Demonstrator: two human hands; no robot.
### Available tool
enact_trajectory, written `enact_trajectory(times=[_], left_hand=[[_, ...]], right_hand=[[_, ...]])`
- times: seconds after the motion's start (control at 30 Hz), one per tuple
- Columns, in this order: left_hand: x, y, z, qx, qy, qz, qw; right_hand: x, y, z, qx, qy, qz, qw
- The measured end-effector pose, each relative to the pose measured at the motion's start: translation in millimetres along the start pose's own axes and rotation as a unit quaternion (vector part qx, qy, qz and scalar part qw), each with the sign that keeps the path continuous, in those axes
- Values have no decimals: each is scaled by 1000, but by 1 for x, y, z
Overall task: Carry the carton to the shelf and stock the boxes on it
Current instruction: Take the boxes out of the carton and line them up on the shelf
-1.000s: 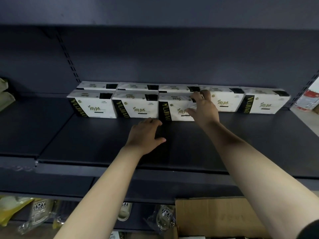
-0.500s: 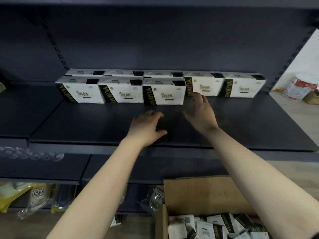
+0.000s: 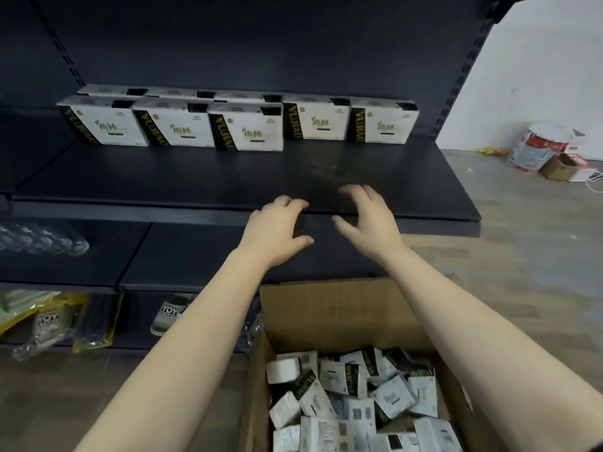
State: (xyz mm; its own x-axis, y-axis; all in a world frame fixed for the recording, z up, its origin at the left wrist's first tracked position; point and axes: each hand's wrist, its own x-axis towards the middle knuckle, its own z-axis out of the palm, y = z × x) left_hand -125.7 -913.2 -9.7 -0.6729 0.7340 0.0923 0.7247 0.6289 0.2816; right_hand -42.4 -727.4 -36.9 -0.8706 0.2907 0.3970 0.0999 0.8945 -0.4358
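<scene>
Dark navy metal shelving (image 3: 391, 190) fills the view, with a grey floor and white wall to the right. Below it, on the floor at the person's feet, sits an open brown cardboard carton (image 3: 342, 308), heaped with loose white boxes banded in black and gold (image 3: 342, 402). Matching stocked boxes (image 3: 248, 132) stand in two rows at the back of the shelf: three in front on the left, more behind and to the right. A second ago the right hand was touching the third front box while the left rested on the shelf board. Now both have drawn back to the shelf's front edge, and the view has tipped down to show the carton. The left hand (image 3: 277, 230) and right hand (image 3: 368, 220) hover side by side, fingers loosely curled, holding nothing. That box looks placed; the likely next move is reaching down for another, as many remain unstocked.
</scene>
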Motion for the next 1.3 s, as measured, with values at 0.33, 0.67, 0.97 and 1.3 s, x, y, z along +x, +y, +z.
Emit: enact_trajectory(times=[0.33,0.67,0.97,1.3], left_hand=[[-47,65,49,-14,-32,-49,998],[-72,71,76,2,-109,-57,992],[-71,79,109,-1,-163,-72,984],[-61,102,154,-20,-176,-137,975]], right_hand=[[-84,50,-24,-19,-63,-1,998],[-147,85,-6,-13,-147,84,986],[-187,122,16,-1,-250,189,950],[-203,170,35,-35,-373,181,909]])
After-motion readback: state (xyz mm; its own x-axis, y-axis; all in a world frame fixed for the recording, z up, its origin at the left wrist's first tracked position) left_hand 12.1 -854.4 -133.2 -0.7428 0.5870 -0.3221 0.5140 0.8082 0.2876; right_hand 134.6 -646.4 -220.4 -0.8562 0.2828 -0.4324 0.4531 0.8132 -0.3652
